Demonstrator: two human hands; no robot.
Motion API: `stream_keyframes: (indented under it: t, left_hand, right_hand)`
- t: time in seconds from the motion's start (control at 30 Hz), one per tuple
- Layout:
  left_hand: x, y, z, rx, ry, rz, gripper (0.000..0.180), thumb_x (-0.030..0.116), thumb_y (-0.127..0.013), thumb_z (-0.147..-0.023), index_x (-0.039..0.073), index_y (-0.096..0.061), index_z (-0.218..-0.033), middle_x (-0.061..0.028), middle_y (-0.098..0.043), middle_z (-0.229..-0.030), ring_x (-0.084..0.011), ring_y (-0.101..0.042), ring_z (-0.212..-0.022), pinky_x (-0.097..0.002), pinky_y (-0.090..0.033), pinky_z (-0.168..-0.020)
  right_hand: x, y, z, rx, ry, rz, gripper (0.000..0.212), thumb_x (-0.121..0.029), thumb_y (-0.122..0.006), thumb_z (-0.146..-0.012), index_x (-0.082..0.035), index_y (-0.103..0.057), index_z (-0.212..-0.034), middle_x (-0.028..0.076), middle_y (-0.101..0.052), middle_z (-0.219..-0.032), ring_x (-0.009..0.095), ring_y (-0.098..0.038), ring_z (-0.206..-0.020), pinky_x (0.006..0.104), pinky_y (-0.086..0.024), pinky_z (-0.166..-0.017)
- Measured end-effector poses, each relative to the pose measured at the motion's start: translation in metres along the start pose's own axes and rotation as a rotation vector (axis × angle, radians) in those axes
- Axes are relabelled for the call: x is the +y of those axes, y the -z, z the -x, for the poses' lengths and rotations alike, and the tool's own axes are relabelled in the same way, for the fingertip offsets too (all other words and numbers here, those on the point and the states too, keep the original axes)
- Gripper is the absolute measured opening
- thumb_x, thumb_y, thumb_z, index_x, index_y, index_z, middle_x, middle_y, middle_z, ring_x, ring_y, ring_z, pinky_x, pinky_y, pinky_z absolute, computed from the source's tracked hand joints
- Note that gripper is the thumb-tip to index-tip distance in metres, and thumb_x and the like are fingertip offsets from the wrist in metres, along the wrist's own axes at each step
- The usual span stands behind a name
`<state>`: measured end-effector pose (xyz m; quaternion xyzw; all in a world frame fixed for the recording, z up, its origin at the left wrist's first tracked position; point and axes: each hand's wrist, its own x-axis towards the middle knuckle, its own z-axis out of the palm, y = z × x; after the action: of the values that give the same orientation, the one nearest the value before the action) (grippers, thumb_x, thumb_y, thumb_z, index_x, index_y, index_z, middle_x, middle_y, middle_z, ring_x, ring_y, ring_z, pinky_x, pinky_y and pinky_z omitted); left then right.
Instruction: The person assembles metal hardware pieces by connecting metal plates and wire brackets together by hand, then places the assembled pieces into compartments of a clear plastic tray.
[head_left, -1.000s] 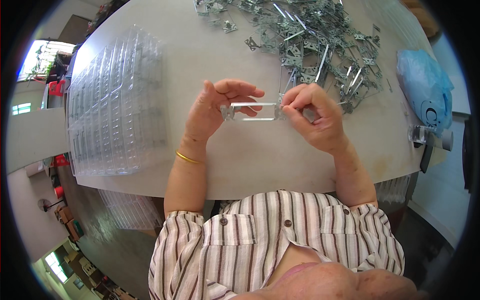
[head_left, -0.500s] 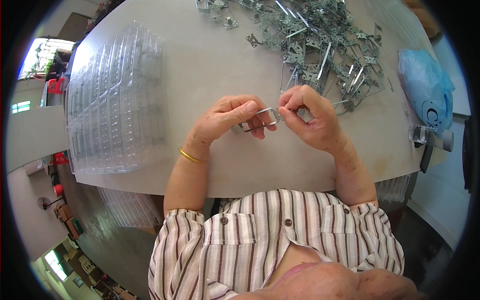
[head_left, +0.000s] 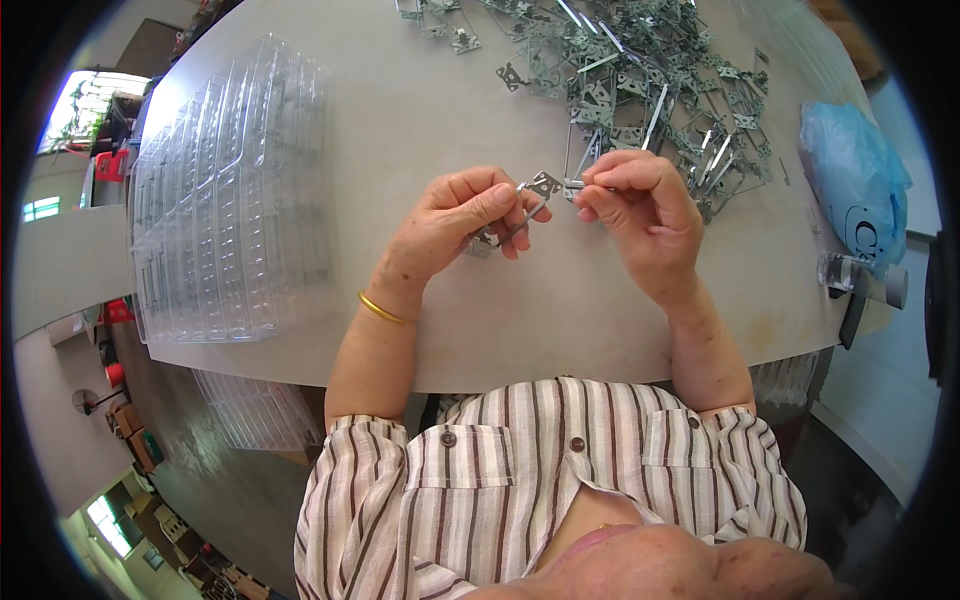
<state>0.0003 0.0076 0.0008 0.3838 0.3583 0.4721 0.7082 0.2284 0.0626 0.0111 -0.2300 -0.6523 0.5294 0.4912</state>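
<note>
One broad tabletop [head_left: 420, 130] carries it all: clear trays [head_left: 225, 195] stacked at my left where they stay out of the way, a heap of metal parts [head_left: 640, 80] ahead within reach. My left hand [head_left: 455, 220] and right hand [head_left: 640, 205] hold a small metal bracket [head_left: 540, 188] between them just above the tabletop, fingers of both pinched shut on its ends so it stays steady. My fingers cover most of the bracket, so I cannot make out its whole shape.

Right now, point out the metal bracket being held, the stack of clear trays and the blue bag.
metal bracket [head_left: 541, 186], head view, on its flat plate end.
stack of clear trays [head_left: 235, 195], head view, top tray's middle.
blue bag [head_left: 850, 170], head view, on its bulging middle.
</note>
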Motion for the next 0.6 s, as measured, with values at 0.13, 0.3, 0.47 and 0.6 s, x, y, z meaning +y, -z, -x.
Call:
stream_keyframes:
  t: [0.13,0.3,0.47,0.6]
  left_hand:
    - [0.0008,-0.0026,0.0010,-0.006,0.035,-0.030,0.031,0.029,-0.058,-0.103,-0.001,-0.066,-0.100,-0.0146,-0.072,-0.099,-0.0159,-0.069,-0.076,-0.0279,-0.057,-0.068]
    - [-0.0002,-0.0024,0.0016,-0.018,0.032,-0.034,0.031,0.029,-0.058,-0.103,-0.001,-0.067,-0.101,-0.0142,-0.072,-0.099,-0.0154,-0.069,-0.076,-0.0279,-0.058,-0.068]
    - [-0.0020,-0.0023,0.0004,-0.024,0.014,-0.051,0.028,0.026,-0.060,-0.102,-0.001,-0.068,-0.102,-0.0124,-0.072,-0.097,-0.0143,-0.068,-0.076,-0.0277,-0.057,-0.069]
    - [-0.0042,0.0022,0.0002,-0.037,-0.023,-0.140,0.026,0.023,-0.060,-0.101,-0.002,-0.067,-0.100,-0.0156,-0.069,-0.107,-0.0178,-0.069,-0.082,-0.0311,-0.058,-0.071]
  right_hand:
    - [0.0042,-0.0042,0.0032,-0.005,0.062,0.053,0.016,0.006,-0.069,-0.090,0.001,-0.058,-0.100,0.014,-0.065,-0.107,0.014,-0.069,-0.087,0.0240,-0.060,-0.076]
    - [0.0057,-0.0077,0.0029,-0.029,0.101,0.089,0.016,0.006,-0.069,-0.090,0.001,-0.057,-0.100,0.015,-0.066,-0.108,0.015,-0.071,-0.088,0.0248,-0.060,-0.075]
    - [0.0045,-0.0094,0.0033,-0.026,0.129,0.140,0.016,0.006,-0.070,-0.090,0.001,-0.057,-0.099,0.016,-0.066,-0.106,0.016,-0.071,-0.085,0.0249,-0.061,-0.073]
    - [0.0053,-0.0101,0.0032,0.000,0.174,0.247,0.017,0.003,-0.072,-0.089,0.000,-0.057,-0.098,0.015,-0.067,-0.101,0.016,-0.071,-0.081,0.0252,-0.060,-0.070]
